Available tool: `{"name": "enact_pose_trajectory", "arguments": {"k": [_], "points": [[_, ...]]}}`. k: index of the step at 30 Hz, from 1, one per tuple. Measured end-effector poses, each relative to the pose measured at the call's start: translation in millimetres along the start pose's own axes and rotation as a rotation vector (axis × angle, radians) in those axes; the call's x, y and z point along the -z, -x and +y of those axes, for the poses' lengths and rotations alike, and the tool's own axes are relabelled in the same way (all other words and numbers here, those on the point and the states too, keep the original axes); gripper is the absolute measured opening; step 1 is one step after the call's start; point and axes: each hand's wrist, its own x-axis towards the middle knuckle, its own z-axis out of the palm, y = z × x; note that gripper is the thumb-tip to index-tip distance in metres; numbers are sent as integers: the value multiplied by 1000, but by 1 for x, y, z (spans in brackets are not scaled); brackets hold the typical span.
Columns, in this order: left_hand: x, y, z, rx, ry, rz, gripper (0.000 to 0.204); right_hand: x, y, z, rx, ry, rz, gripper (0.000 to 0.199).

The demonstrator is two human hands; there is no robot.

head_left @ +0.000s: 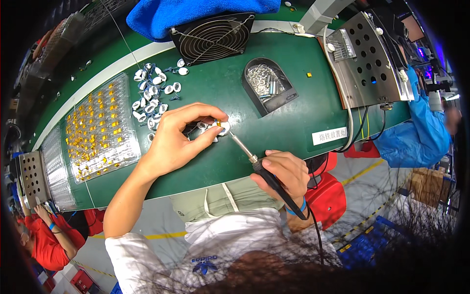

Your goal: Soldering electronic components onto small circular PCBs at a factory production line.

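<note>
My left hand (178, 134) pinches a small white rounded part (224, 128) between thumb and forefinger, with a bit of yellow at the fingertips. Wrapped around the dark handle of a soldering iron (243, 148) are the fingers of my right hand (289, 176). The iron slants up and left, its tip at or very close to the white part; whether they touch I cannot tell. Left of my left hand, many white oval parts with short blue wires (149, 100) lie loose on the green bench. More white pieces show partly behind my fingers.
A clear tray (128, 98) of yellow-tabbed pieces lies left, beside another clear tray (55, 169). Ahead stand a black fan (213, 40), a blue cloth (196, 14) and a black bin (289, 97) of metal bits. Right is a perforated metal box (364, 63) with cables. Other people sit nearby.
</note>
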Motion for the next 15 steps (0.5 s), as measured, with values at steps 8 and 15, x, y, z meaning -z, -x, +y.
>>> {"name": "enact_pose_trajectory", "arguments": {"k": [8, 15], "points": [[0, 0, -1, -15, -19, -2, 29, -1, -1, 5, 36, 36, -68, 40], [0, 0, -1, -34, -28, 1, 30, -1, 1, 7, 38, 36, -81, 43]]}}
